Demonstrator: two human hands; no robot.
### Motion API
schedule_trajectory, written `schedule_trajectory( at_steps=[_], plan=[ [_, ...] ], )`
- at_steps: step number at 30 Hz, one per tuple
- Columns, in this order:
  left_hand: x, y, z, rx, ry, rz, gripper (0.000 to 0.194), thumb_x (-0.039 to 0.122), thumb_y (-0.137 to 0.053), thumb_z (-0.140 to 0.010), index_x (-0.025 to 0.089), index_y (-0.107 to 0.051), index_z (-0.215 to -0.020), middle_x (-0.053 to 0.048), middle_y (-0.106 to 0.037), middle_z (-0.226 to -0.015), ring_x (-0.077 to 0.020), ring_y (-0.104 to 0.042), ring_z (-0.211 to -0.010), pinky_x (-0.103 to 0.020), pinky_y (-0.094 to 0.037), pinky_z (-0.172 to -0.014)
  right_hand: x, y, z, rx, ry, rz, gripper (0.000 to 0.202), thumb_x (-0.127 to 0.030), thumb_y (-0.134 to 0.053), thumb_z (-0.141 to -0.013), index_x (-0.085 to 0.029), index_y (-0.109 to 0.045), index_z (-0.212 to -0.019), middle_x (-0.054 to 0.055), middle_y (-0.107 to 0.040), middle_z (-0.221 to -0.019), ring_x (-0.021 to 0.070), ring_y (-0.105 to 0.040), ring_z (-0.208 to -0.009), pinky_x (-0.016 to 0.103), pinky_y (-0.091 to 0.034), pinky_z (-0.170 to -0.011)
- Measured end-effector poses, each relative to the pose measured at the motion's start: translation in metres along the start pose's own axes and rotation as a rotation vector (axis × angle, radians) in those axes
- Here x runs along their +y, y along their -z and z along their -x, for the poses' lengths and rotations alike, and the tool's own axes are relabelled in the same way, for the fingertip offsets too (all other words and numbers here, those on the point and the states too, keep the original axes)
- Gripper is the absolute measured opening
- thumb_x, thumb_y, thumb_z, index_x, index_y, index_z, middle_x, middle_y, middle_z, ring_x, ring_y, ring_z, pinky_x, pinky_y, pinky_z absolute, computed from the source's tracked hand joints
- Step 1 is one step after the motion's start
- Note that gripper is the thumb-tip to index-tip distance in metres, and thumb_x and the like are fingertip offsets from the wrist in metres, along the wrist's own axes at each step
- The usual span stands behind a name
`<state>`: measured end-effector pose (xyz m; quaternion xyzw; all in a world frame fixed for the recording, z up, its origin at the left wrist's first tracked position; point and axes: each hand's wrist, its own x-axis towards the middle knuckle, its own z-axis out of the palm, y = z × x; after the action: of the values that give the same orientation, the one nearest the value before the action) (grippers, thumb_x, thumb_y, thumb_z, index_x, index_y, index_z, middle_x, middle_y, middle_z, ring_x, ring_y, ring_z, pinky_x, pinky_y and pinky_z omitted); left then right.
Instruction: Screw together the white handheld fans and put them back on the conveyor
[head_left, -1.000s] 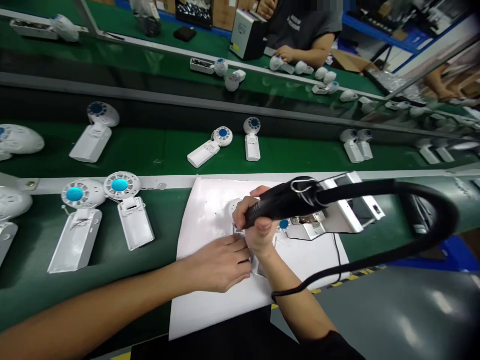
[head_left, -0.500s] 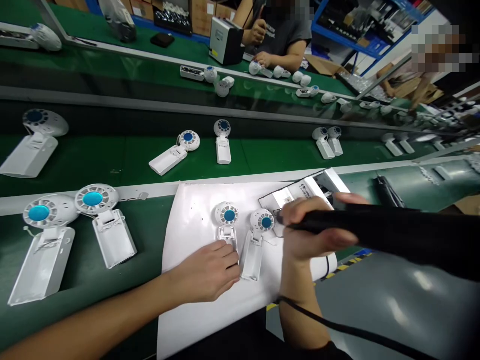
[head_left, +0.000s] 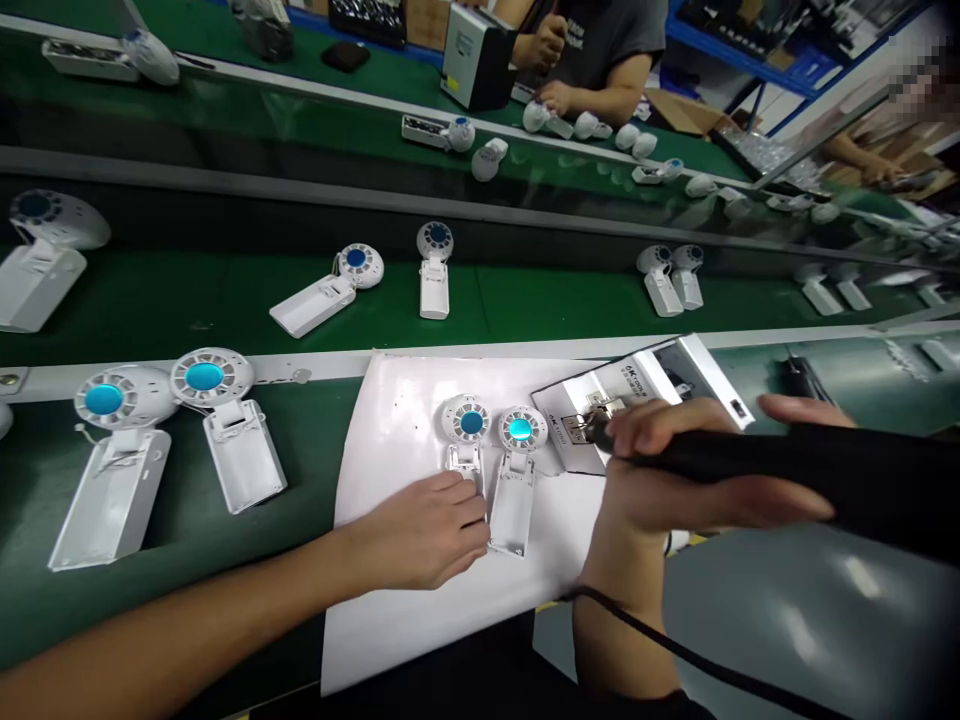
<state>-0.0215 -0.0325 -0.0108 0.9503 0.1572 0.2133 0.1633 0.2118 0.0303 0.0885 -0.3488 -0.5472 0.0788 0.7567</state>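
Observation:
My left hand (head_left: 431, 530) is closed over the handle of a white handheld fan (head_left: 466, 420) with a round vented head and blue centre. A second white fan (head_left: 512, 500) lies beside it, its open handle shell facing up. Both rest on a white sheet (head_left: 397, 400). My right hand (head_left: 667, 470) grips a black corded electric screwdriver (head_left: 750, 462), held nearly level. Its tip is over the metal front of a white screw feeder box (head_left: 637, 375) marked "6K"; whether it touches a screw I cannot make out.
Two fans (head_left: 244, 455) lie left of the sheet. Several more sit on the green conveyor belt (head_left: 517, 300) beyond. A black tool (head_left: 806, 380) lies at right. Across the line, a person (head_left: 600, 60) works near a grey box (head_left: 476, 60); another person's arms show at far right.
My right hand has carried the screwdriver right, from beside the second fan's head to the screw feeder. My left hand stays on its fan. The camera view has shifted slightly.

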Motion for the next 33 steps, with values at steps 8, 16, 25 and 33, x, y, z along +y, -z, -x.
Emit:
schedule_trajectory(
  at_steps=[8, 16, 25, 33],
  plan=[
    [0.001, -0.002, 0.001, 0.001, -0.007, -0.017, 0.021, 0.030, -0.069, -0.112, 0.019, -0.064, -0.095, -0.004, -0.066, -0.097, -0.0238, -0.060, -0.094, -0.039, -0.042, -0.089, 0.013, 0.013, -0.008, 0.034, -0.159, -0.037, 0.048, -0.074, -0.067, -0.101, -0.029, -0.056, -0.113, -0.013, -0.053, -0.052, 0.0137, -0.035, -0.032, 0.026, -0.036, -0.033],
    [-0.001, -0.001, -0.002, 0.016, -0.018, -0.007, 0.017, 0.031, -0.070, -0.112, 0.020, -0.067, -0.099, -0.005, -0.071, -0.102, -0.0247, -0.062, -0.099, -0.039, -0.044, -0.092, -0.020, -0.037, 0.041, -0.181, -0.356, -0.374, 0.052, -0.080, -0.062, -0.102, -0.032, -0.061, -0.122, -0.012, -0.056, -0.057, 0.0126, -0.039, -0.031, 0.027, -0.043, -0.033],
    [-0.002, 0.001, 0.000, 0.022, -0.017, -0.034, 0.021, 0.034, -0.069, -0.112, 0.020, -0.066, -0.096, -0.004, -0.072, -0.101, -0.0245, -0.063, -0.098, -0.040, -0.046, -0.092, 0.004, -0.054, 0.063, -0.206, -0.551, -0.466, 0.054, -0.077, -0.079, -0.093, -0.032, -0.055, -0.110, -0.013, -0.057, -0.055, 0.0112, -0.039, -0.035, 0.023, -0.042, -0.039],
    [0.009, -0.017, 0.006, 0.132, 0.133, -0.106, 0.020, 0.038, -0.062, -0.111, 0.022, -0.073, -0.111, -0.007, -0.076, -0.109, -0.0330, -0.065, -0.111, -0.051, -0.042, -0.115, 0.012, -0.059, 0.089, -0.187, -0.686, -0.500, 0.059, -0.069, -0.091, -0.084, -0.028, -0.055, -0.107, -0.010, -0.058, -0.055, 0.0095, -0.037, -0.039, 0.024, -0.030, -0.040]
  ],
)
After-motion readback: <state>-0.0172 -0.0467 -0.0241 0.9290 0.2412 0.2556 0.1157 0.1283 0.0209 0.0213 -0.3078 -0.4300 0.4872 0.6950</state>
